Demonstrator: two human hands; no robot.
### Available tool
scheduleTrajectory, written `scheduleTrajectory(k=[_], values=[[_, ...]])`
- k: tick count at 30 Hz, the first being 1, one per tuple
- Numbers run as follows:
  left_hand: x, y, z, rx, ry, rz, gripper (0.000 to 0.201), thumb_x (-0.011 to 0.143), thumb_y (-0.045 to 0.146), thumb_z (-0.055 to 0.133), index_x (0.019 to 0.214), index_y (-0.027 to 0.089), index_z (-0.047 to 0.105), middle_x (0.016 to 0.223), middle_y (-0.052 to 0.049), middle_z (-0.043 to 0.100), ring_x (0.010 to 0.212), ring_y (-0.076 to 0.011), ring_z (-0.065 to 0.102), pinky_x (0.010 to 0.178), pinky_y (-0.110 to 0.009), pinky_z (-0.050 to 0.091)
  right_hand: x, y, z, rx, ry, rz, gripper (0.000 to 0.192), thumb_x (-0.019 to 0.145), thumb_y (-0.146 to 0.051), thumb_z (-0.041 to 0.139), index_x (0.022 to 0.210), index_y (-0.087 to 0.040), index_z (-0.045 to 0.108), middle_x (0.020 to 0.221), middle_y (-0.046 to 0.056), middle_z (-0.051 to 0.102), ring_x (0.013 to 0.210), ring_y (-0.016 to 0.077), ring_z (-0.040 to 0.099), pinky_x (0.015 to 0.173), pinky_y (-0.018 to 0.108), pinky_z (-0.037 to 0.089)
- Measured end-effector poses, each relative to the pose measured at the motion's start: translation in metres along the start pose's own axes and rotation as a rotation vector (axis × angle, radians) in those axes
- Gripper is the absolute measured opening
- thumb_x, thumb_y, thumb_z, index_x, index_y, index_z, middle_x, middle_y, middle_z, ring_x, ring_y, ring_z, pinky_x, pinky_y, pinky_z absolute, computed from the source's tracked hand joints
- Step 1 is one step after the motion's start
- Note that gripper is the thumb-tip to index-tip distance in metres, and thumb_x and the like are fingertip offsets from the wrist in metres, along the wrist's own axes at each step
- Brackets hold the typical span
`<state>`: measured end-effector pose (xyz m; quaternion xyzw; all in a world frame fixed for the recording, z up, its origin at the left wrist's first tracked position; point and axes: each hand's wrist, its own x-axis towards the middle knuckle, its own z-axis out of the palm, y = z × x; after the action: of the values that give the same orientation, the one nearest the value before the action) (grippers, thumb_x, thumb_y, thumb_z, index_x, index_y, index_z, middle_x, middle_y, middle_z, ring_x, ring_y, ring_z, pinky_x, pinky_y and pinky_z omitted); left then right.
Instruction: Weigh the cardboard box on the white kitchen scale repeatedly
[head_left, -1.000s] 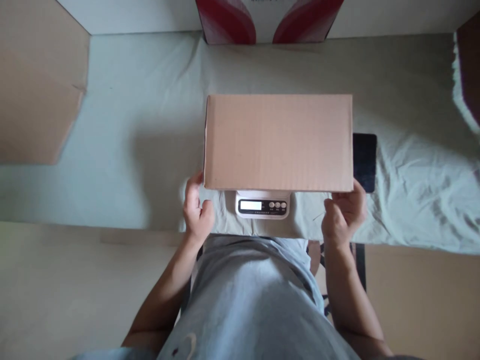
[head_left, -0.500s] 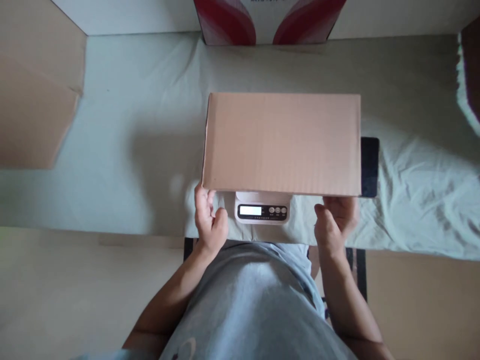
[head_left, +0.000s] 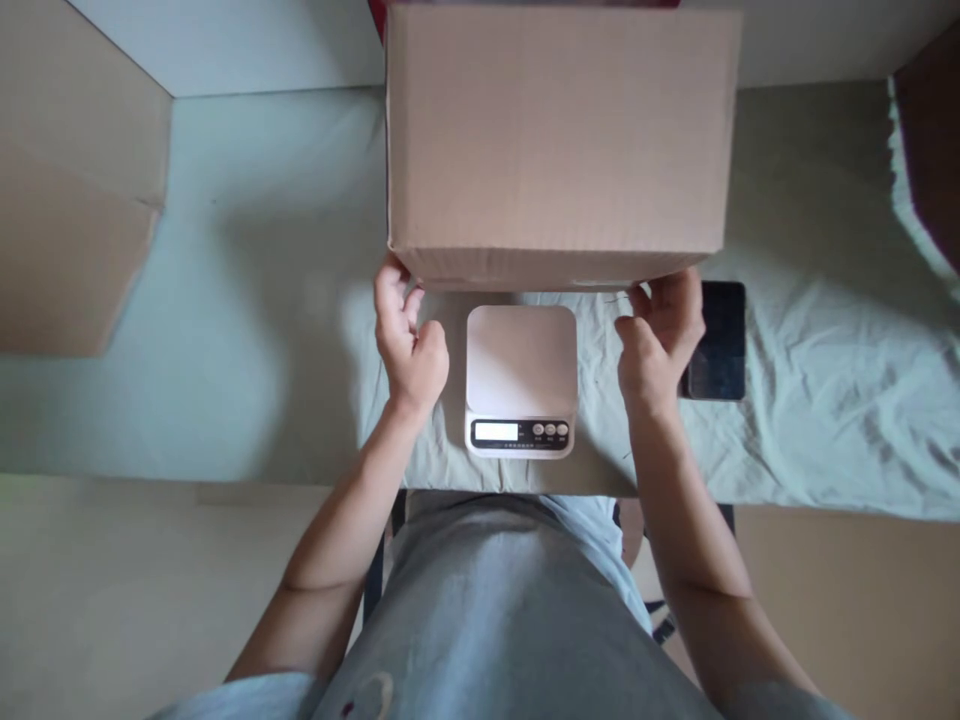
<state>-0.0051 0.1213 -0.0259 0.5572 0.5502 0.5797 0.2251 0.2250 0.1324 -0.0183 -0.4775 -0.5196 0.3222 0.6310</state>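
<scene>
Your single view looks from your head, forward and steeply down, near enough that your shirt (head_left: pixel 487 620) fills the bottom middle of the frame; the counter (head_left: pixel 832 400) spans its full width, with a pale upright surface (head_left: pixel 277 45) above.

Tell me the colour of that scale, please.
White, with a black front panel; the head view shows it.
</scene>
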Motion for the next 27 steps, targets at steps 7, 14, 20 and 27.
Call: scheduleTrajectory(k=[7,14,20,27], values=[[-0.01,-0.028,0.01,-0.057,0.0,-0.136,0.056,0.074,0.005,0.048,0.124,0.029,0.044,0.127,-0.004,0.054,0.125,-0.0187,0.051,0.109,-0.04,0.042,-0.011,0.025,0.0,-0.087,-0.041,0.104,0.046,0.067,-0.017,0.053,0.112,-0.028,0.054,0.113,0.003,0.058,0.111,0.0229,0.055,0.103,0.048,0.046],[-0.017,-0.049,0.007,-0.051,-0.009,-0.173,0.062,0.071,0.002,0.047,0.127,0.028,0.041,0.135,-0.006,0.051,0.13,-0.0186,0.047,0.11,-0.04,0.04,-0.015,0.041,-0.009,-0.134,-0.027,0.17,0.059,0.062,-0.013,0.051,0.119,-0.03,0.049,0.123,0.002,0.055,0.117,0.0233,0.053,0.103,0.05,0.045],[-0.025,-0.062,0.001,-0.016,0.01,-0.102,0.067,0.068,0.0,0.046,0.129,0.027,0.041,0.136,-0.008,0.05,0.129,-0.0191,0.048,0.108,-0.039,0.042,-0.016,0.055,-0.013,-0.141,-0.006,0.191,0.061,0.061,-0.01,0.05,0.119,-0.028,0.048,0.122,0.004,0.056,0.119,0.0235,0.054,0.105,0.051,0.04],[-0.028,-0.061,0.002,0.058,-0.008,-0.08,0.067,0.066,-0.003,0.046,0.128,0.023,0.044,0.132,-0.01,0.053,0.125,-0.0196,0.052,0.109,-0.039,0.042,-0.02,0.057,-0.013,-0.195,0.006,0.184,0.063,0.057,-0.008,0.046,0.117,-0.027,0.052,0.117,0.003,0.059,0.112,0.0218,0.055,0.102,0.047,0.043]])
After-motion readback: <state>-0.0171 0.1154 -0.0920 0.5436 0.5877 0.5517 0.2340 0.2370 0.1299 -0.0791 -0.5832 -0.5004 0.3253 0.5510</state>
